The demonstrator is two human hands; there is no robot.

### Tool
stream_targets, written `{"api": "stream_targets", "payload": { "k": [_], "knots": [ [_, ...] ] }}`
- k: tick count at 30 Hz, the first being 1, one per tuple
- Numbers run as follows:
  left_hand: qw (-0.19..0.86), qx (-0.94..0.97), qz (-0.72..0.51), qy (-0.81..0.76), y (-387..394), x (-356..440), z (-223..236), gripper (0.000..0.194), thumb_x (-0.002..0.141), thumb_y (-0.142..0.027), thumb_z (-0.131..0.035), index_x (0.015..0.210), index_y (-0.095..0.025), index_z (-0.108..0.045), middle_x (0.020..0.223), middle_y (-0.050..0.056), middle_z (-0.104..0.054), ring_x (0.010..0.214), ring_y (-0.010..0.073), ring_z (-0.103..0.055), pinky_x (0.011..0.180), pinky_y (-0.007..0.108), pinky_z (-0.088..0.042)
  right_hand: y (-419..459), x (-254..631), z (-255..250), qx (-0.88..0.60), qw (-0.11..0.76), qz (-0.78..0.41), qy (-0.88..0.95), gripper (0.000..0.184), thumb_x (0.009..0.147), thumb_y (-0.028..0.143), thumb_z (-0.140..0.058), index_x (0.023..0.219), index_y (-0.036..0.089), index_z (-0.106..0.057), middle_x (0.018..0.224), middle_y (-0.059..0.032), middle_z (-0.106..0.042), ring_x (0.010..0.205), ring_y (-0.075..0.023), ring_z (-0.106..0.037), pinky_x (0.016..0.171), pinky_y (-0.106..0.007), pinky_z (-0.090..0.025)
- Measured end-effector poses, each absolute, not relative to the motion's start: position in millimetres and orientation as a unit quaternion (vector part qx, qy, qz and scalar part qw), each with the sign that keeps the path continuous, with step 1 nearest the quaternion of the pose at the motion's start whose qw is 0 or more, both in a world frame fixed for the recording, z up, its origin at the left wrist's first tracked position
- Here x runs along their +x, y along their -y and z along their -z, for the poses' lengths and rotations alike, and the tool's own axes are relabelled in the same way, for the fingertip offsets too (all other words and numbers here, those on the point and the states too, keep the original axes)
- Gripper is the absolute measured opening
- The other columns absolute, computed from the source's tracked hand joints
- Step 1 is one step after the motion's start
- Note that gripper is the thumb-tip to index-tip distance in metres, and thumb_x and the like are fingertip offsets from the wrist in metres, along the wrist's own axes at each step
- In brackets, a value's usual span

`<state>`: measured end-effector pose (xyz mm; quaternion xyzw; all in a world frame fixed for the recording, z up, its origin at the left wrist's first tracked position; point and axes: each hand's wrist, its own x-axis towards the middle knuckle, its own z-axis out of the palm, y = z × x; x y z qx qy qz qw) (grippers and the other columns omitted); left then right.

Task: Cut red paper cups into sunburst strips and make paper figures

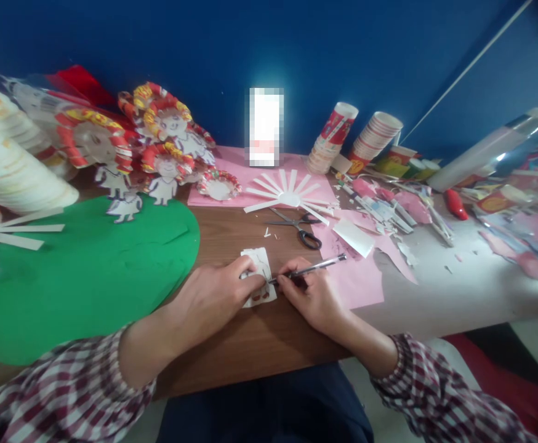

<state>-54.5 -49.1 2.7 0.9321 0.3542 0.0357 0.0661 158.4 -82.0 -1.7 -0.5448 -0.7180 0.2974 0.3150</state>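
Note:
A small white paper cut-out with red marks lies on the brown table in front of me. My left hand presses down on it, fingers curled over its left edge. My right hand is closed round a pen, its tip touching the cut-out's right side. Both sleeves are red-and-white plaid.
Black scissors lie just beyond the cut-out, by a white paper cup cut into a fan of strips on pink paper. A green sheet covers the left. Paper-cup dolls stand behind it. Stacked cups and scraps fill the right.

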Motion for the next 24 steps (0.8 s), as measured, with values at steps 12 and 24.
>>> {"api": "stream_targets", "payload": {
  "k": [12, 24],
  "knots": [
    [0.043, 0.934, -0.037, -0.354, 49.2, -54.3, -2.0, 0.022, 0.089, -0.022, -0.049, 0.106, -0.03, -0.061, 0.104, 0.003, -0.058, 0.063, 0.011, -0.057, 0.048, 0.021, -0.035, 81.2, 158.0, 0.2, -0.537, 0.323, -0.296, 0.721, 0.008, 0.089, 0.024, -0.053, 0.082, 0.02, -0.055, 0.072, 0.0013, -0.058, 0.063, -0.012, -0.056, 0.057, -0.021, -0.041],
    [0.063, 0.931, -0.036, -0.359, 49.3, -55.1, -0.7, 0.024, 0.091, -0.023, -0.046, 0.108, -0.03, -0.061, 0.106, 0.003, -0.057, 0.06, 0.0092, -0.054, 0.049, 0.021, -0.034, 81.0, 157.9, -2.3, -0.537, 0.324, -0.294, 0.722, 0.01, 0.088, 0.022, -0.053, 0.08, 0.018, -0.057, 0.073, 0.0006, -0.059, 0.063, -0.0116, -0.056, 0.058, -0.021, -0.04]
  ]
}}
